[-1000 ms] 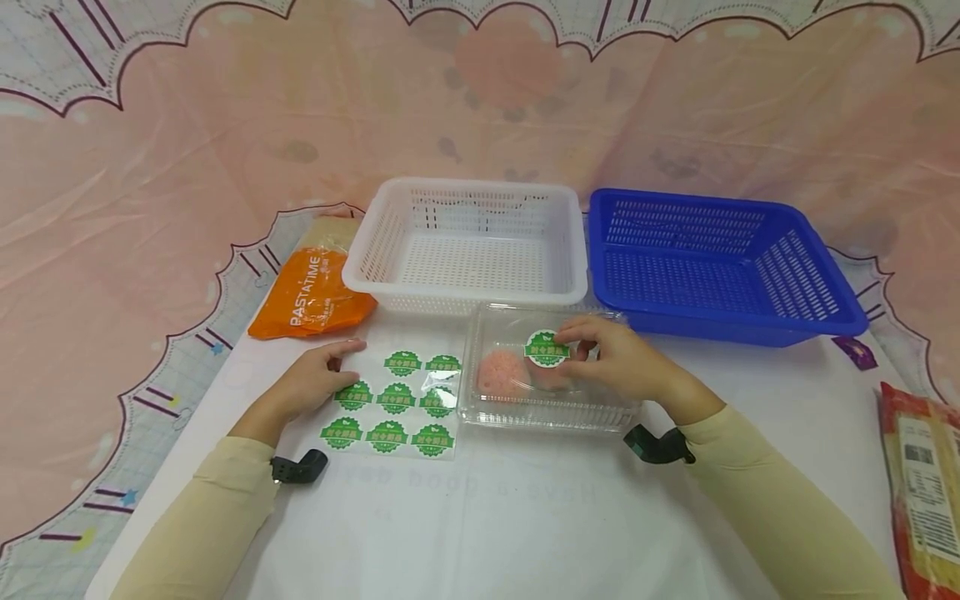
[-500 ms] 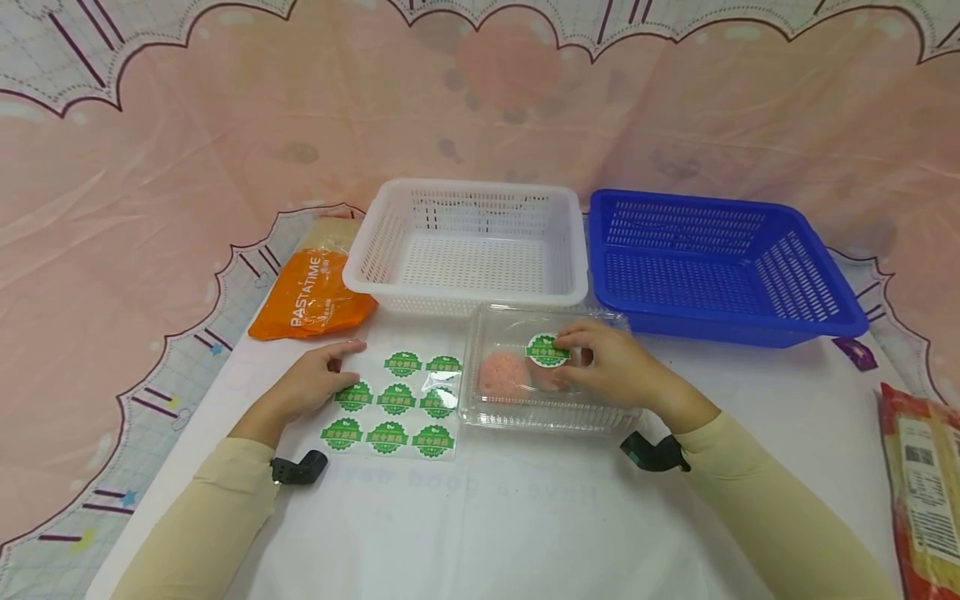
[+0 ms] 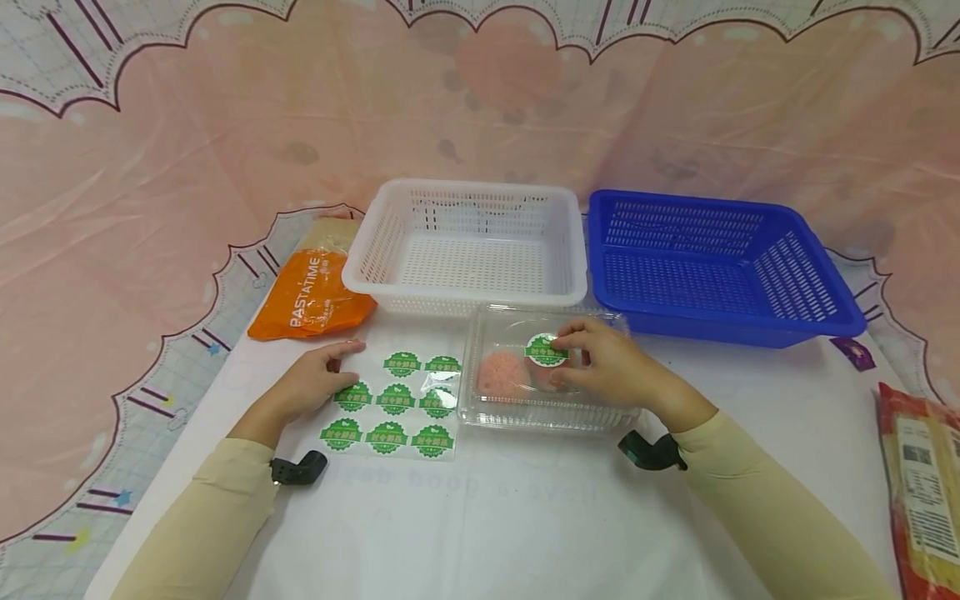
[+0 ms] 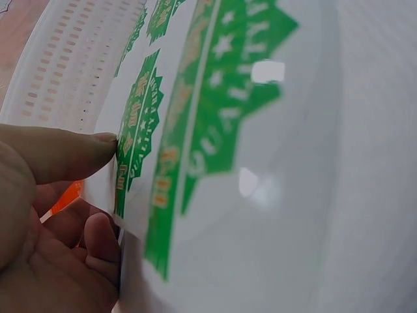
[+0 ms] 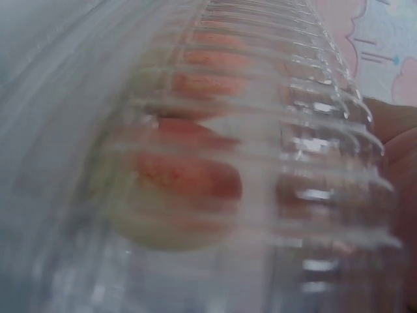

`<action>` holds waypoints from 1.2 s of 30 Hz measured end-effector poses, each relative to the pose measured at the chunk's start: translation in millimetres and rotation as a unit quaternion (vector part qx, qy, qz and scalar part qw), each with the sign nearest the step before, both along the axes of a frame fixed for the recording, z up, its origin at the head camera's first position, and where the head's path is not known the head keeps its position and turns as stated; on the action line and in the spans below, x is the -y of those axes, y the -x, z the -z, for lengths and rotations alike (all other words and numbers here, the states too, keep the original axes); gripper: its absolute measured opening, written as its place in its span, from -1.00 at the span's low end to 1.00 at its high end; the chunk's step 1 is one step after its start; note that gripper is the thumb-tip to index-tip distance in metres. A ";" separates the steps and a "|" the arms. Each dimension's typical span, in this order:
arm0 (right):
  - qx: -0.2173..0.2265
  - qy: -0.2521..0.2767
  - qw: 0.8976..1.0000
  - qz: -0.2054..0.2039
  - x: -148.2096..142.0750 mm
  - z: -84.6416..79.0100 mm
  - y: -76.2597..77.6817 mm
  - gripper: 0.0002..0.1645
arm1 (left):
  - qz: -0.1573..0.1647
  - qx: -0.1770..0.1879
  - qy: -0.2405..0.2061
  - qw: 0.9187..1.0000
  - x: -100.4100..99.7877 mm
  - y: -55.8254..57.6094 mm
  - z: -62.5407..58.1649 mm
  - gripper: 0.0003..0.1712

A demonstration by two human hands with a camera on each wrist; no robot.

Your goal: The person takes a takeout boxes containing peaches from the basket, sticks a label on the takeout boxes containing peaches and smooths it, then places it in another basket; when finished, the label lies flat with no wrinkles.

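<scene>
My right hand (image 3: pixel 611 358) is over a clear plastic clamshell box (image 3: pixel 487 412), its thumb and forefinger at the right edge of a round green-and-white sticker (image 3: pixel 546 351) on the lid. Inside lie pinkish round fruits that look like peaches (image 3: pixel 503 375); the right wrist view shows red and pale green on one fruit (image 5: pixel 176 182) through the ribbed wall. My left hand (image 3: pixel 311 379) pinches the left edge of a sheet of green stickers (image 3: pixel 375 417) lying left of the box. In the left wrist view the thumb (image 4: pixel 78 153) lies on the sheet's top face, fingers curled below.
Behind the box stand a white plastic basket (image 3: pixel 465 296) and, to its right, a blue one (image 3: pixel 735 325). An orange pasta bag (image 3: pixel 315 292) lies at the back left. A red-and-yellow packet (image 3: pixel 926 492) sits at the right edge, with a small purple wrapper (image 3: pixel 853 353) behind it.
My right hand has shifted slightly left, its thumb lower and further from the forefinger, by the sticker's lower right. The left hand, sheet and box have stayed in place.
</scene>
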State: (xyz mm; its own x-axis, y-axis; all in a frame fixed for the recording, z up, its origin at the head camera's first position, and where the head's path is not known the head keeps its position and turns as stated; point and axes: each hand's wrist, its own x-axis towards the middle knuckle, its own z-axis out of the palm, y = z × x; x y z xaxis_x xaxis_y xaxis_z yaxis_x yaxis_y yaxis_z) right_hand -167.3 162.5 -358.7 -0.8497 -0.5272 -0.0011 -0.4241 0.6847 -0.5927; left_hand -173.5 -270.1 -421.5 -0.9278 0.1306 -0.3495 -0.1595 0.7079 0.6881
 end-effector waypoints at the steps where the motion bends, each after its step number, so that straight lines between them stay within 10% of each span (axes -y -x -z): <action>1: 0.001 -0.003 1.000 0.001 -0.1 0.0 -0.2 -0.40 | 0.001 -0.001 0.000 1.000 0.0 0.1 0.1 -0.33; 23: -0.049 -0.034 0.998 0.018 7.3 3.5 9.2 -0.55 | 0.006 -0.013 0.011 1.000 -4.0 -0.9 -2.3 -0.33; 36: -0.036 -0.049 0.998 0.029 13.8 0.8 10.0 -0.54 | 0.075 -0.079 0.042 0.993 -22.5 -15.7 -31.4 -0.32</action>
State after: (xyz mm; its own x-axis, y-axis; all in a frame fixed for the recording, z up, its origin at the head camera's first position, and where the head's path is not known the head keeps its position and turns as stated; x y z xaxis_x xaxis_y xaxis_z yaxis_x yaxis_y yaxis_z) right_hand -177.3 148.7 -359.5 -0.8788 -0.4770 0.0111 -0.4204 0.7632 -0.4907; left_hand -157.9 -247.6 -390.1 -0.9445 0.2476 -0.2161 0.0570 0.7711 0.6342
